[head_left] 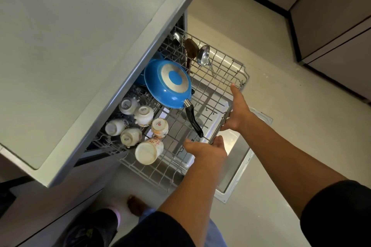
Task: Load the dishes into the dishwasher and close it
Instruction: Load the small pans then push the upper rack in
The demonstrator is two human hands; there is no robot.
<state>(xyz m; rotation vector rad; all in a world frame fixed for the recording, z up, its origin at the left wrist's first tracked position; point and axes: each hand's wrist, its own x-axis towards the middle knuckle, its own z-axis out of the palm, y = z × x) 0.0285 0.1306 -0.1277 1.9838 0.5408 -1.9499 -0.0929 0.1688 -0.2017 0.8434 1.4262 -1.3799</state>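
At centre frame, both hands hold the loaded wire rack (210, 78): right hand (237, 112) grips its front rim, left hand (206, 147) rests open; stiff, heavy, cups (143, 115) rattle-prone

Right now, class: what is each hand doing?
Left hand: open, fingers straight against the rack's front edge.
Right hand: grips the rack's front edge.

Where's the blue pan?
The blue pan lies upside down in the pulled-out dishwasher rack, between the white cups and the metal ladle.
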